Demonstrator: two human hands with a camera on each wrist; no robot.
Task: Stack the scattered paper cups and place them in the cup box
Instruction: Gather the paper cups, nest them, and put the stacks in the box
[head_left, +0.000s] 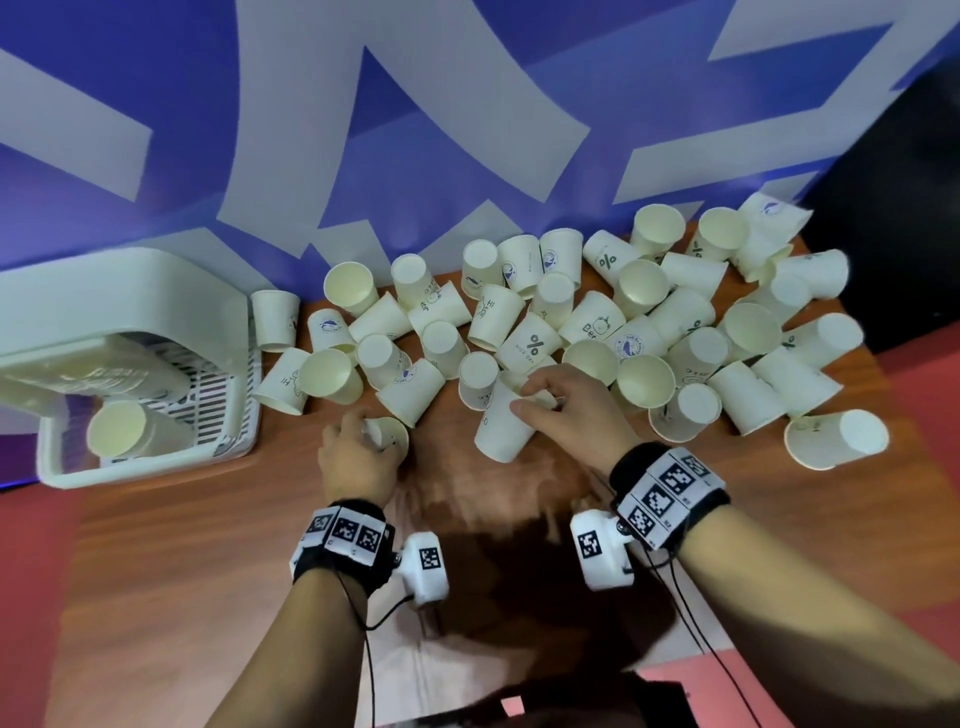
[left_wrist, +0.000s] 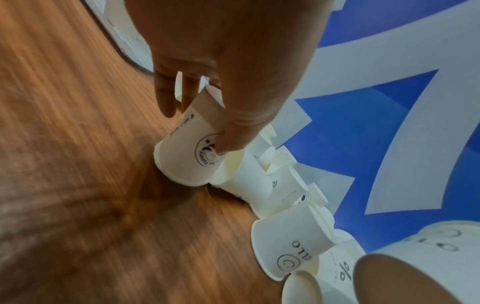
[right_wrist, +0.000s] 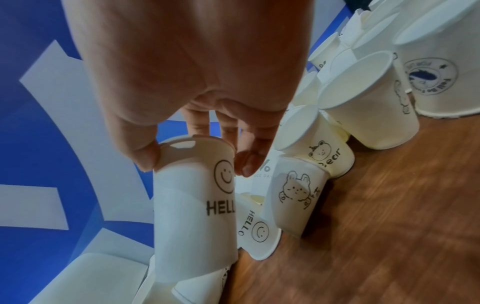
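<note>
A wooden table (head_left: 218, 525) stands against a blue wall (head_left: 426, 93) with pale grey shapes; red floor shows at both sides.

At far left sits the white box (head_left: 156, 462), a slotted basket under a curved cover. Inside lie cups on their sides; one open mouth (head_left: 117, 428) faces the camera, but the cover hides the rest, so their count cannot be told.

The left hand (head_left: 356, 457) grips one cup (head_left: 387, 439) near the table's front. In the left wrist view the thumb presses its round logo and the fingers curl behind it, mouth down near the wood; the head view hides most of this cup behind the knuckles.

The right hand (head_left: 571, 410) pinches the base end of a "HELLO" cup (right_wrist: 194, 205) between thumb and fingers. In the right wrist view its lower part overlaps another cup below, so whether the two are nested cannot be told.

Behind both hands a pile of cups (head_left: 571, 312) stretches to the table's right end, roughly forty or more, some upright, some upturned, many tipped. Overlap and blur prevent an exact count. Prints read "%", "Bear", "Hi".

Each wrist wears one black band with square markers, two in all.
</note>
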